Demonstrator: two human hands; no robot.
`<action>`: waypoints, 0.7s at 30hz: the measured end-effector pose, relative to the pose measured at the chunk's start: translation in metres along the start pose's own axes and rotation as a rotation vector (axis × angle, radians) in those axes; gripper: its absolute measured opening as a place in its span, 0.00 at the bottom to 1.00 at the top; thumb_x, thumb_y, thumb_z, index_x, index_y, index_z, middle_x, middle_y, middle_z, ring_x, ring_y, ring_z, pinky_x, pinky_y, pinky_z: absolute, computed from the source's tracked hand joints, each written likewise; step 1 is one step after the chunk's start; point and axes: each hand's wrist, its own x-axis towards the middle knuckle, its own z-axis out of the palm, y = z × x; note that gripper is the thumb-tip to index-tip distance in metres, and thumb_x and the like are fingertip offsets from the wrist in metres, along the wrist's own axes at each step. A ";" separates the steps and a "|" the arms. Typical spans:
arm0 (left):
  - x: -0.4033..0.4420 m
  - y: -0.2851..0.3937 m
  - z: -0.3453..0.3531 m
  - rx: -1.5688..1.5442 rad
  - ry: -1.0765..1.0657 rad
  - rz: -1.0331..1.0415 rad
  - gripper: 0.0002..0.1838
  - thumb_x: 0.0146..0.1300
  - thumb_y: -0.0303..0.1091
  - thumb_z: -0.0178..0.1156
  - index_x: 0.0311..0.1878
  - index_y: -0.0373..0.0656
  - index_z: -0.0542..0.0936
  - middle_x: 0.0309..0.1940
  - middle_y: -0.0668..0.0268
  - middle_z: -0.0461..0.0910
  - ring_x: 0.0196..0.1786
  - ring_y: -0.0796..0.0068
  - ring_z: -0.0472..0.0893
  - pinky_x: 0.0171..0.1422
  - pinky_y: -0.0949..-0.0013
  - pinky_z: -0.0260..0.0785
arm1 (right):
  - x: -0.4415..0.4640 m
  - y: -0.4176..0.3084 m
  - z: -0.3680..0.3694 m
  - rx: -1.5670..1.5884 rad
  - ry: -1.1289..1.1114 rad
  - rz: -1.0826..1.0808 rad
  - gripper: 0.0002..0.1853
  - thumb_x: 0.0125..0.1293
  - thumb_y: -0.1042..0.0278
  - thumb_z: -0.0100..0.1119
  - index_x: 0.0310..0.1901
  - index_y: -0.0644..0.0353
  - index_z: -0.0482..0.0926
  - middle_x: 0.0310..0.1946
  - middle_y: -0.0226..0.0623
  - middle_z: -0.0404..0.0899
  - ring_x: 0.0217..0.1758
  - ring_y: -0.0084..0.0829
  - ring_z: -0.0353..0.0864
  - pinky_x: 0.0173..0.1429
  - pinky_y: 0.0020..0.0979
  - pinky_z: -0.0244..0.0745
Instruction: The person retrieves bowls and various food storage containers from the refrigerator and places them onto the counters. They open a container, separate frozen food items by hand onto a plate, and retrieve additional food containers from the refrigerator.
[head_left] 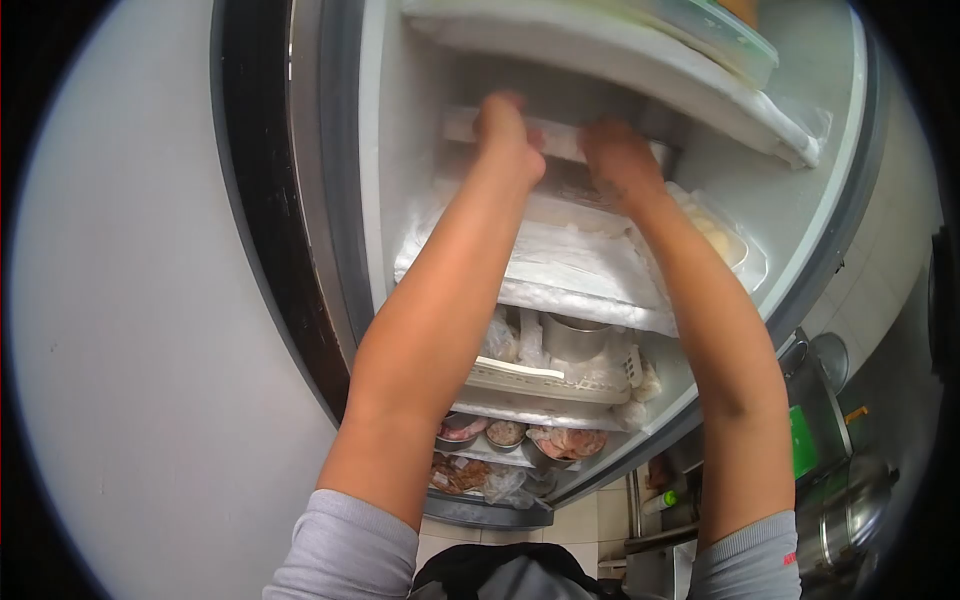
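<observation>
Both my arms reach deep into an upright freezer, over a frost-covered shelf (575,255). Toward the back of that compartment is a flat tray with a pale edge (562,138), blurred and partly behind my hands. My left hand (510,138) is at its left part, fingers curled at the edge. My right hand (620,160) is at its right part, fingers bent down and smeared by motion. The fingertips are mostly hidden. To the right of my right wrist, a clear plastic container (735,250) holds pale round pieces.
A thickly frosted shelf (640,60) hangs above my hands, with a clear green-tinted container (735,45) on it. Below are a perforated white basket (545,385), a metal pot (575,338) and bowls of meat (568,442). The freezer's side edge (850,180) stands to the right.
</observation>
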 end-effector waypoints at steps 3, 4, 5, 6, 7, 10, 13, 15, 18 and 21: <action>-0.005 0.009 0.010 0.034 -0.016 0.017 0.20 0.56 0.33 0.54 0.53 0.43 0.67 0.50 0.46 0.59 0.47 0.51 0.66 0.59 0.48 0.65 | -0.001 -0.001 -0.014 0.181 0.105 0.008 0.20 0.55 0.63 0.67 0.48 0.60 0.76 0.46 0.47 0.74 0.52 0.46 0.75 0.54 0.44 0.72; -0.006 0.009 0.009 0.025 -0.002 -0.008 0.19 0.56 0.33 0.54 0.52 0.43 0.67 0.49 0.47 0.60 0.46 0.51 0.67 0.58 0.49 0.65 | -0.002 0.000 -0.010 0.177 0.104 0.013 0.20 0.55 0.63 0.67 0.48 0.60 0.76 0.46 0.47 0.74 0.52 0.46 0.75 0.54 0.44 0.72; -0.008 0.008 0.009 0.026 -0.005 -0.011 0.19 0.56 0.33 0.54 0.52 0.43 0.67 0.49 0.47 0.60 0.46 0.51 0.67 0.58 0.49 0.65 | -0.003 0.000 -0.005 0.130 0.143 -0.008 0.22 0.54 0.64 0.68 0.50 0.60 0.75 0.46 0.47 0.74 0.54 0.46 0.74 0.56 0.44 0.71; -0.007 0.005 0.007 0.025 0.001 -0.016 0.19 0.56 0.33 0.54 0.51 0.42 0.67 0.48 0.48 0.61 0.46 0.52 0.67 0.58 0.49 0.65 | -0.003 0.000 -0.003 0.082 0.183 -0.031 0.24 0.53 0.64 0.69 0.52 0.60 0.74 0.47 0.47 0.73 0.56 0.47 0.72 0.58 0.44 0.69; -0.006 0.004 0.004 0.020 0.009 -0.015 0.18 0.56 0.34 0.55 0.50 0.42 0.67 0.47 0.49 0.62 0.46 0.52 0.67 0.58 0.48 0.65 | -0.001 0.000 -0.001 0.082 0.188 -0.037 0.24 0.53 0.64 0.69 0.52 0.60 0.74 0.47 0.47 0.73 0.56 0.47 0.72 0.58 0.44 0.69; -0.012 0.004 -0.010 -0.007 -0.151 0.074 0.21 0.56 0.37 0.56 0.51 0.39 0.67 0.47 0.49 0.65 0.50 0.51 0.68 0.62 0.45 0.62 | 0.000 -0.002 0.003 0.153 0.121 0.037 0.27 0.51 0.66 0.71 0.53 0.60 0.73 0.48 0.45 0.73 0.58 0.46 0.70 0.59 0.44 0.67; -0.047 0.010 -0.026 0.027 -0.189 0.133 0.23 0.56 0.38 0.57 0.52 0.36 0.66 0.49 0.47 0.67 0.56 0.50 0.68 0.65 0.42 0.59 | -0.011 -0.001 -0.002 0.140 0.237 -0.005 0.27 0.50 0.67 0.71 0.53 0.60 0.74 0.48 0.44 0.72 0.55 0.46 0.70 0.56 0.42 0.67; -0.073 0.006 -0.048 0.078 -0.170 0.128 0.24 0.58 0.39 0.56 0.53 0.34 0.65 0.52 0.45 0.67 0.60 0.48 0.67 0.69 0.43 0.55 | -0.017 -0.005 -0.023 0.098 0.325 -0.054 0.27 0.49 0.68 0.71 0.53 0.59 0.74 0.46 0.42 0.72 0.53 0.44 0.71 0.54 0.42 0.66; -0.103 -0.007 -0.081 0.153 -0.164 0.048 0.31 0.64 0.46 0.53 0.60 0.29 0.61 0.57 0.40 0.64 0.65 0.45 0.64 0.72 0.44 0.53 | -0.036 -0.011 -0.060 0.154 0.393 -0.111 0.28 0.47 0.66 0.72 0.51 0.59 0.74 0.44 0.42 0.72 0.51 0.44 0.70 0.52 0.41 0.66; -0.117 -0.007 -0.100 0.018 -0.272 -0.039 0.40 0.66 0.49 0.50 0.68 0.23 0.53 0.65 0.35 0.57 0.70 0.41 0.60 0.73 0.45 0.53 | -0.062 -0.015 -0.107 0.226 0.482 -0.196 0.29 0.45 0.66 0.73 0.50 0.60 0.73 0.43 0.43 0.71 0.49 0.45 0.70 0.51 0.40 0.65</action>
